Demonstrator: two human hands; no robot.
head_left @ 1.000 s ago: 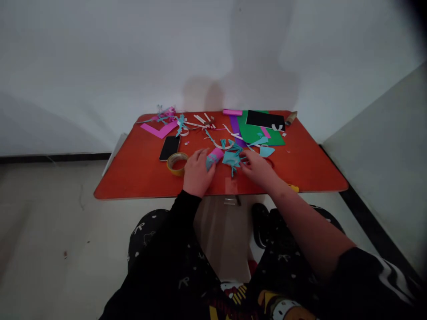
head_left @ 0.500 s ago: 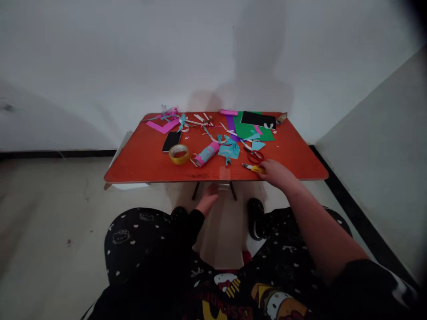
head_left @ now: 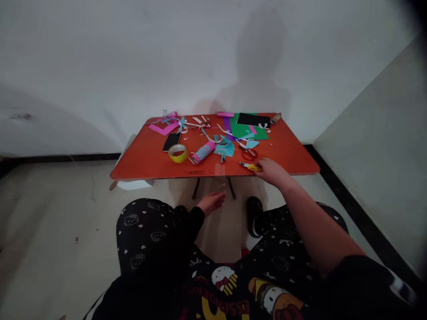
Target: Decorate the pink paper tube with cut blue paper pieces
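Note:
My right hand (head_left: 271, 171) rests at the front edge of the orange table, its fingers closed on a yellow utility knife (head_left: 252, 167) whose blade points left. Below the table edge, my left hand (head_left: 212, 203) hangs in the air with its fingers stretched out to the right. Just above it, a strip of clear tape (head_left: 220, 169) sticks to the table edge and hangs down. Red-handled scissors (head_left: 249, 154) lie behind the knife. A pink and blue paper-covered tube (head_left: 203, 153) and a yellow tape roll (head_left: 178, 153) lie to the left.
Cut blue paper (head_left: 225, 147) and white strips litter the middle of the table (head_left: 143, 163). A black phone (head_left: 171, 142) lies at the left. Green sheet (head_left: 245, 131), black sheet (head_left: 253, 120) and pink roll (head_left: 225, 114) are at the back, near the wall.
My left hand has moved slightly down and right, and its fingers now show stretched out. The right hand keeps the knife at about the same place on the table. The view has shifted slightly.

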